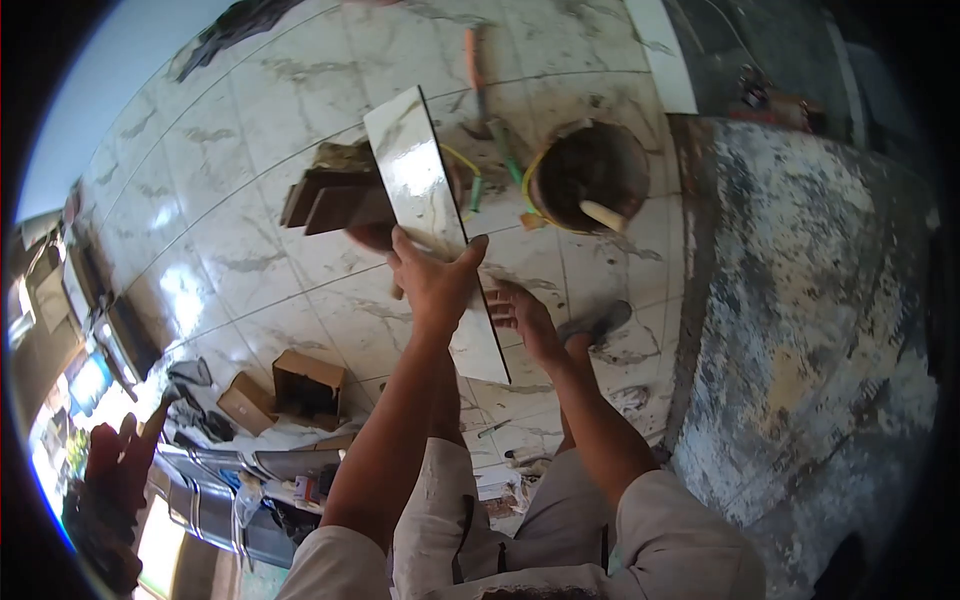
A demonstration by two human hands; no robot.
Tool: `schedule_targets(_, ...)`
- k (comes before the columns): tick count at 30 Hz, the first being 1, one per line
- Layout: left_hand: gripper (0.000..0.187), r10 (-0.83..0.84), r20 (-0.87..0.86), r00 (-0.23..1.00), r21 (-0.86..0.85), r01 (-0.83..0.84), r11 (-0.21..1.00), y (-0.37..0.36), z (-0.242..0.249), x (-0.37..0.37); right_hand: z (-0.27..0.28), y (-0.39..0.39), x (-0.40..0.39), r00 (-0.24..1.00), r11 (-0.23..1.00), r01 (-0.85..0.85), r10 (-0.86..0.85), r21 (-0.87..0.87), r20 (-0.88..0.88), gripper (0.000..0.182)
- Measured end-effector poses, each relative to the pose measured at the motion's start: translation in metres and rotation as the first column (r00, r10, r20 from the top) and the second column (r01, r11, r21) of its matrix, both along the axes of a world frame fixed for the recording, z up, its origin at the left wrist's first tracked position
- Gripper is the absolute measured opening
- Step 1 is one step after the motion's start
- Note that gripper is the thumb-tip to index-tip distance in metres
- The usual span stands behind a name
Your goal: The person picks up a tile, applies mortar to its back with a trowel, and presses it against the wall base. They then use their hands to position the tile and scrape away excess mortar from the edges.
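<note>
A long, narrow strip of glossy marbled tile (412, 160) is held up at a slant in front of me, over the floor. My left hand (438, 285) is closed on it around the middle, with thumb and fingers at its opposite long edges. Beside the tile's right edge is my right hand (528, 318), its fingers apart and the fingertips right at that edge. Behind the strip, to the left, lies a stack of brown tile pieces (345, 205), partly hidden by it.
A dark bucket (628, 165) holds a tool with a pale handle (603, 215). A hammer with an orange handle (474, 60) lies on the tiled floor (250, 130). Cardboard boxes (308, 388) stand lower left. A rough, paint-stained surface (800, 300) fills the right side.
</note>
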State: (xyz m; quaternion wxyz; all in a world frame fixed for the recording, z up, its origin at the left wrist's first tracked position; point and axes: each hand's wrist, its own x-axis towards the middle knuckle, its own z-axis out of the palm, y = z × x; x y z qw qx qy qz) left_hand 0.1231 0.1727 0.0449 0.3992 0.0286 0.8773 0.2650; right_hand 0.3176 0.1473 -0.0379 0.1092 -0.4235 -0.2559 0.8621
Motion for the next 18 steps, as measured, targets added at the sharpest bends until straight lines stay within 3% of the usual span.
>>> schedule_targets(2, 0.107, -0.041, -0.033, 0.999, 0.064, 0.043, 0.997, 0.011, -0.012, 0.053, 0.063, 0.015, 0.06, 0.987, 0.974, -0.16, 0.155, 0.159, 0.048, 0.059)
schedule_targets(4, 0.107, -0.059, 0.068, 0.996, 0.128, 0.05, 0.991, 0.027, -0.014, 0.11, 0.1, 0.022, 0.122, 0.796, 0.729, -0.566, 0.361, 0.386, 0.485, 0.049)
schedule_targets(8, 0.105, -0.1, 0.167, 0.981, 0.219, 0.062, 0.974, 0.083, -0.014, 0.258, 0.141, 0.06, 0.238, 0.745, 0.754, -0.534, 0.208, 0.382, 0.633, 0.042)
schedule_targets(10, 0.106, -0.164, 0.122, 0.979, 0.221, 0.134, 0.966, 0.103, -0.019, 0.315, 0.127, 0.063, 0.286, 0.625, 0.58, -0.644, 0.025, 0.498, 0.78, 0.03)
schedule_targets(12, 0.1, -0.173, 0.138, 0.975, 0.143, 0.153, 0.978, 0.127, -0.004, 0.358, 0.118, 0.074, 0.325, 0.586, 0.661, -0.605, -0.007, 0.443, 0.81, 0.024)
schedule_targets(14, 0.108, -0.222, 0.241, 0.945, 0.134, 0.195, 0.972, 0.142, -0.009, 0.386, 0.11, 0.08, 0.359, 0.659, 0.695, -0.494, -0.093, 0.523, 0.746, 0.02)
schedule_targets(15, 0.107, -0.289, 0.227, 0.93, 0.164, 0.256, 0.953, 0.147, -0.019, 0.405, 0.104, 0.082, 0.381, 0.628, 0.72, -0.519, -0.044, 0.46, 0.777, 0.021)
schedule_targets(16, 0.106, -0.344, 0.2, 0.917, 0.178, 0.312, 0.933, 0.144, -0.032, 0.407, 0.097, 0.08, 0.392, 0.701, 0.824, -0.295, -0.156, 0.483, 0.696, 0.022)
schedule_targets(17, 0.106, -0.311, 0.161, 0.937, 0.131, 0.292, 0.947, 0.138, -0.036, 0.393, 0.098, 0.091, 0.403, 0.665, 0.82, -0.377, -0.084, 0.43, 0.742, 0.022)
schedule_targets(18, 0.096, -0.378, 0.186, 0.907, 0.192, 0.344, 0.919, 0.139, -0.039, 0.379, 0.099, 0.105, 0.396, 0.691, 0.731, -0.375, -0.189, 0.57, 0.698, 0.021)
